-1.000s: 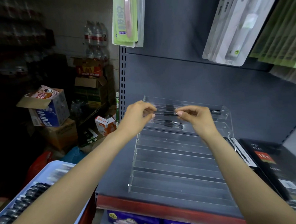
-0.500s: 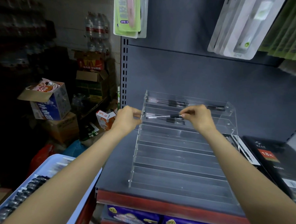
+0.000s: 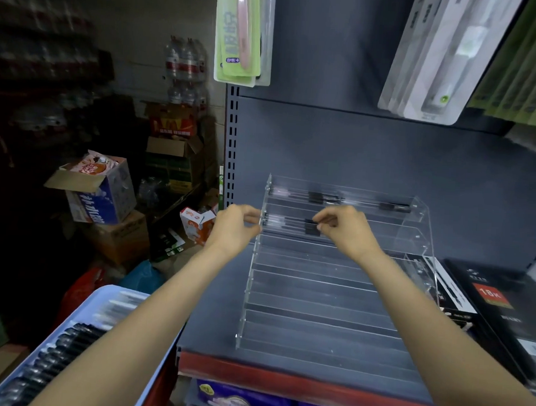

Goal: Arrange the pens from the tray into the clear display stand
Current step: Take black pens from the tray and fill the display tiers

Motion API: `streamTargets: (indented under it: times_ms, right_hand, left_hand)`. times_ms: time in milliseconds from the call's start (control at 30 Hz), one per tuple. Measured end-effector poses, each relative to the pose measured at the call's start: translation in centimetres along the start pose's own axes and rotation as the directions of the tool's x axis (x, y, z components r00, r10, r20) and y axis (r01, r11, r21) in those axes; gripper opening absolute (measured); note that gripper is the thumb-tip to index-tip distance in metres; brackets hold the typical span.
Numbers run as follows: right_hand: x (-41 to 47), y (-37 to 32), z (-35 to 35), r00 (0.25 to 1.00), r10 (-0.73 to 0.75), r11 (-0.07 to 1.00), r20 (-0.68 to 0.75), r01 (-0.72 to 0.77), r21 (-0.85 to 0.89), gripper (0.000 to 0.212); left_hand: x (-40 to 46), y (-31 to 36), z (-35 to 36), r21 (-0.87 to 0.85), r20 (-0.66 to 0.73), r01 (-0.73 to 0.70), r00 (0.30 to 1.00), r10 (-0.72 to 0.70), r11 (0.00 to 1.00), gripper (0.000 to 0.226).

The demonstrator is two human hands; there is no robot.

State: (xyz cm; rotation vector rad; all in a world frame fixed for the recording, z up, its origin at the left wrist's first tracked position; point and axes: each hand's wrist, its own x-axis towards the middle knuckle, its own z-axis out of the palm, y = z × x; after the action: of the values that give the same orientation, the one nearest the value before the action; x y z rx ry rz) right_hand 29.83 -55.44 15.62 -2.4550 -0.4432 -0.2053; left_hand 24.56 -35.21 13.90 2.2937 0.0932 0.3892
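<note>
In the middle of the frame, the right hand (image 3: pixel 347 230) pinches the dark middle of a pen (image 3: pixel 293 225) that lies in the second row from the top of the clear display stand (image 3: pixel 333 302), and the left hand (image 3: pixel 236 229), fingers curled together, touches the stand's left edge near the pen's tip. More pens sit in the top row (image 3: pixel 338 198), and many wait in the blue tray (image 3: pixel 77 314) at the lower left. A pen looks light, thin, stiff and smooth, so it may roll or slip; pinching it near the middle, or at both ends, probably works best.
</note>
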Motion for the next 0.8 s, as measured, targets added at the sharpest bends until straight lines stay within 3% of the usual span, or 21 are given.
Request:
streamTargets:
  times_ms: [200, 433, 667, 800]
  right_hand:
    - [-2.5, -5.4, 3.1, 0.974, -0.224, 0.970, -0.027, 0.225, 0.086, 0.018]
    - [-6.4, -12.4, 11.2, 0.958, -0.254, 0.952, 0.131, 0.225, 0.206, 0.020]
    - [-8.6, -18.4, 23.8, 0.927, -0.152, 0.978, 0.343, 0.091, 0.188, 0.023]
    - [-9.7, -20.2, 32.0, 0.883, -0.007, 0.993, 0.470, -0.050, 0.109, 0.026]
  left_hand:
    - [-3.3, -1.1, -2.4, -0.037, -0.110, -0.060, 0.992, 0.056, 0.998, 0.025]
    - [-9.0, -8.7, -7.6, -0.048, -0.166, 0.062, 0.984, -0.070, 0.997, 0.015]
    - [-11.9, -20.1, -12.7, 0.064, -0.056, 0.217, 0.975, -0.213, 0.974, 0.018]
    - [-13.5, -28.0, -15.0, 0.153, 0.073, 0.271, 0.956, -0.284, 0.951, 0.017]
